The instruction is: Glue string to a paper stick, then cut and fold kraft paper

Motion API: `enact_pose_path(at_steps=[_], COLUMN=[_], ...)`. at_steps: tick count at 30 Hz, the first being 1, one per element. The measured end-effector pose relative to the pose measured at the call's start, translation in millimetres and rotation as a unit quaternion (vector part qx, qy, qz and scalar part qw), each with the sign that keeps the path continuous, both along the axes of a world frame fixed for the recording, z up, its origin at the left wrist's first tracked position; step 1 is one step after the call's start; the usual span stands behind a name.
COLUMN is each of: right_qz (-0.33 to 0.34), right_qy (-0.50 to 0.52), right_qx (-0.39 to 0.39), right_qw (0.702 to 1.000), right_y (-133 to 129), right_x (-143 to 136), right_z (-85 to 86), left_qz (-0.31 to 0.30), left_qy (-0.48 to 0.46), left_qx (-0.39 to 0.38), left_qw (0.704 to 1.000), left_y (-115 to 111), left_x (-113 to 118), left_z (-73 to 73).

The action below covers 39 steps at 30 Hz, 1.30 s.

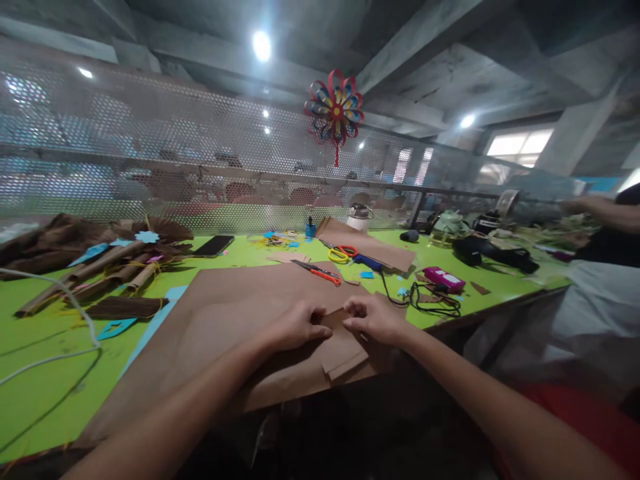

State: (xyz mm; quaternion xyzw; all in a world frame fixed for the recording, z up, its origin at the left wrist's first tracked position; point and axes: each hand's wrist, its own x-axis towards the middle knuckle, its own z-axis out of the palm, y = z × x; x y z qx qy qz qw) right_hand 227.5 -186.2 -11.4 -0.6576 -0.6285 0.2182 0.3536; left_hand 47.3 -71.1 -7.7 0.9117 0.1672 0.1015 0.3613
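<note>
A small folded piece of brown paper (pixel 345 350) lies over a large brown paper sheet (pixel 200 333) at the table's near edge. My left hand (pixel 300 325) pinches the small piece's upper left side between thumb and curled fingers. On its upper right corner, my right hand (pixel 375 319) has thumb and fingers closed. Just beyond the hands, craft knife-like scissors with red-orange handles (pixel 327 273) rest on the large sheet. Farther back are scissors with yellow and red handles (pixel 343 253) and a blue-handled tool with a black cord (pixel 365 261).
Brown paper rolls with yellow ties (pixel 107 270), a black phone (pixel 215 246) and a white cable (pixel 75 303) are on the left. A magenta box (pixel 444 279) stands right. A paper flower (pixel 336 110) hangs before the mesh screen (pixel 200 147). Another person's arm (pixel 597 210) shows at far right.
</note>
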Motion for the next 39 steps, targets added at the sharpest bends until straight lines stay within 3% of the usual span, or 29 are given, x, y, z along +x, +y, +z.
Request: enact_pose_path(at_steps=[3,6,10,16,19,25,36,39], right_qz=[-0.039,-0.072,-0.072,-0.087,-0.088,-0.098,-0.100,-0.104], right_qy=[0.066,0.186,0.320,0.284,0.259,0.354,0.337,0.310], right_qx=[0.057,0.107,0.073,0.119,0.128,0.127,0.130,0.150], right_qw=[0.995,0.974,0.942,0.948,0.953,0.921,0.927,0.933], right_y=[-0.8,-1.2,4.1,13.8,10.4,1.5,3.4,1.6], right_x=[-6.3,-20.7,-40.3,-40.5,-35.1,-31.7,-33.9,-26.6], right_z=[1.3,4.2,1.1,-10.6,-11.2,-11.1,-16.9,-17.3], left_qz=[0.002,0.019,0.060,0.027,0.057,0.075,0.035,0.052], left_qy=[-0.070,-0.156,-0.194,-0.127,-0.124,-0.133,-0.136,-0.147], left_qx=[-0.077,-0.190,-0.270,-0.294,-0.277,-0.342,-0.367,-0.360], left_qw=[0.995,0.969,0.941,0.947,0.951,0.927,0.919,0.920], left_y=[3.2,7.6,9.2,5.7,7.2,6.9,1.7,0.4], left_x=[1.6,4.4,4.2,-1.3,-2.0,-2.5,-4.3,-1.8], left_z=[-0.8,-4.1,-2.3,7.2,5.8,3.1,-1.9,-3.1])
